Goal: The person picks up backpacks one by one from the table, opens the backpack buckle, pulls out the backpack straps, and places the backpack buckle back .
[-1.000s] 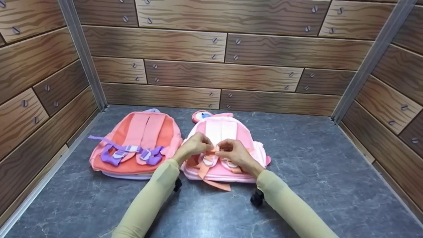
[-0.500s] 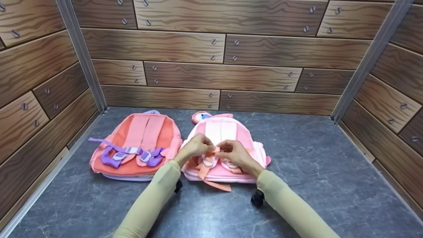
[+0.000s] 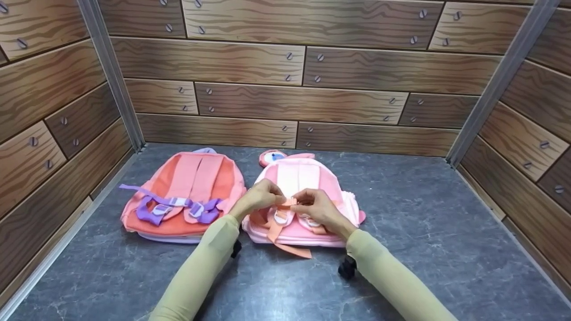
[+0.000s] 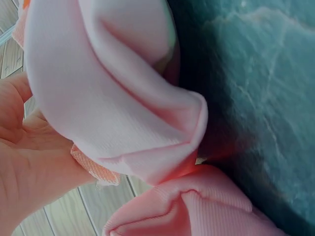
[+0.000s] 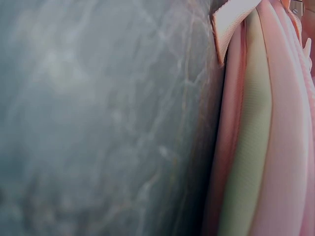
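Observation:
A light pink backpack (image 3: 298, 174) lies with its shoulder straps up in the head view. Both hands meet over its lower middle, at an orange strap (image 3: 289, 203) with a small buckle. My left hand (image 3: 263, 196) has its fingers curled at the left part of this strap, the fingertips partly hidden. My right hand (image 3: 320, 208) pinches the buckle end between thumb and fingers. A loose orange strap end (image 3: 292, 251) hangs past the backpack's front edge. In the left wrist view, pink fabric (image 4: 98, 98) covers most of the left hand's work.
To the left lies a coral backpack (image 3: 196, 174) with purple straps (image 3: 154, 214), close beside the pink one. A plush fish-like head with an eye (image 3: 272, 157) sticks out behind the pink backpack. Wood-patterned walls (image 3: 294, 67) enclose the dark marbled table (image 3: 424, 214).
My left hand has shifted slightly left, and more orange strap shows between the two hands. The right hand and both backpacks stay in place.

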A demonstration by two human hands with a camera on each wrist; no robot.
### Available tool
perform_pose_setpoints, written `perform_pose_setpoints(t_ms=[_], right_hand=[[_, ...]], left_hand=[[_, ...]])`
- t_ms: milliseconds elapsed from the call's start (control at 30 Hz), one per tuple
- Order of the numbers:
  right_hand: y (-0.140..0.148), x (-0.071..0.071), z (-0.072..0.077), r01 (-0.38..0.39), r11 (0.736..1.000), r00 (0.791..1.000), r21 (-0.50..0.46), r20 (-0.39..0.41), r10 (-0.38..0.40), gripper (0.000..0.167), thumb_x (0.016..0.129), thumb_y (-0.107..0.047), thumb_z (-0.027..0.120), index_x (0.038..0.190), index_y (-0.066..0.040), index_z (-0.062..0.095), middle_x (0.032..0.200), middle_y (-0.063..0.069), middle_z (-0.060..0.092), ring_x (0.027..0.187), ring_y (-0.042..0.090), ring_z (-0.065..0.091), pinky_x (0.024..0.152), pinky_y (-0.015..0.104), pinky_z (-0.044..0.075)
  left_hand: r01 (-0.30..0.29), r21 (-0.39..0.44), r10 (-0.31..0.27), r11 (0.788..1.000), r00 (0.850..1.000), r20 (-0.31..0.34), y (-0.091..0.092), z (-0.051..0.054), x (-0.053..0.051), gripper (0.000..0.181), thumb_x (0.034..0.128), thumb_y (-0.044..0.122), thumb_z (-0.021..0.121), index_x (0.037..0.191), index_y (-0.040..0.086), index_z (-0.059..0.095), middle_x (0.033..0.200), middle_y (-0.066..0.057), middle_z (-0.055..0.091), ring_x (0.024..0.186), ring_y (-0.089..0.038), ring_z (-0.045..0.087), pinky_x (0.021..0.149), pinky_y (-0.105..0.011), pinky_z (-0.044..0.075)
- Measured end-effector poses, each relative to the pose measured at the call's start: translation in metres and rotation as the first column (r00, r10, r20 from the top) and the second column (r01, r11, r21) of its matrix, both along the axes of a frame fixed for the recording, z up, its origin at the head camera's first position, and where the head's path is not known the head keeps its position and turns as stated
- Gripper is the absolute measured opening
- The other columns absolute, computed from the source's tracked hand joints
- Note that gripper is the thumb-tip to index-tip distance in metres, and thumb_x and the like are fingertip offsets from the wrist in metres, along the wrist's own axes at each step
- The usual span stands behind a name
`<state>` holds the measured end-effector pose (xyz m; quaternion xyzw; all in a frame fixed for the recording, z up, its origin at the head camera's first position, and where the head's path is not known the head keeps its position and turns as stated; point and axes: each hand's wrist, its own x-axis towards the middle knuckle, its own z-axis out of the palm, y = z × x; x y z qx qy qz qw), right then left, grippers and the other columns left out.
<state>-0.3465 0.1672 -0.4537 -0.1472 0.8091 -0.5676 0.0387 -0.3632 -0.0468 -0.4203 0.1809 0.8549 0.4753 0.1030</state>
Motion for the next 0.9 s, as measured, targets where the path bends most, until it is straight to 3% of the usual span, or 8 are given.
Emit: perform_pose_setpoints(t_ms=[267, 500, 767, 900], right_hand=[[0.0006, -0.0002, -0.0001, 0.0, 1.0, 1.0, -0.005, 0.007, 0.0, 0.023, 0.091, -0.004, 0.082, 0.111, 0.003, 0.073, 0.098, 0.003, 0.074, 0.09, 0.012, 0.065, 0.08, 0.022, 0.052], [0.0005, -0.0002, 0.0012, -0.019, 0.999, 1.0, -0.027, 0.004, 0.019, 0.022, 0.09, -0.002, 0.082, 0.11, 0.003, 0.073, 0.094, 0.001, 0.072, 0.087, 0.012, 0.064, 0.077, 0.022, 0.052], [-0.0004, -0.0012, -0.0007, -0.012, 1.0, 1.0, -0.003, -0.01, 0.012, 0.021, 0.09, -0.003, 0.082, 0.108, 0.002, 0.073, 0.093, 0.0, 0.072, 0.088, 0.012, 0.064, 0.079, 0.022, 0.051], [-0.0006, -0.0013, -0.0006, -0.003, 1.0, 1.0, 0.005, -0.014, 0.003, 0.021, 0.091, -0.003, 0.082, 0.108, 0.002, 0.073, 0.093, 0.0, 0.072, 0.088, 0.011, 0.064, 0.079, 0.022, 0.051]], left_hand=[[-0.006, -0.019, 0.006, 1.0, 1.0, 0.026, 0.0045, -0.0005, -0.0001, 0.013, 0.0975, 0.005, 0.069, 0.095, -0.003, 0.079, 0.072, 0.001, 0.061, 0.058, -0.008, 0.05, 0.052, -0.02, 0.039], [0.032, 0.029, -0.035, 0.999, 0.995, 0.09, 0.0075, -0.0004, 0.0, 0.016, 0.1013, 0.005, 0.065, 0.095, -0.003, 0.076, 0.066, -0.001, 0.056, 0.044, -0.007, 0.048, 0.043, -0.02, 0.038], [0.06, 0.057, -0.065, 0.997, 0.994, 0.084, 0.0048, -0.0005, 0.0011, 0.015, 0.0994, 0.003, 0.064, 0.096, -0.005, 0.076, 0.066, -0.002, 0.059, 0.041, -0.007, 0.049, 0.041, -0.02, 0.04], [0.044, -0.002, -0.043, 0.999, 0.999, 0.018, 0.0028, 0.0004, 0.0, 0.013, 0.0974, 0.008, 0.069, 0.097, -0.002, 0.079, 0.071, 0.001, 0.064, 0.053, -0.007, 0.052, 0.05, -0.02, 0.042]])
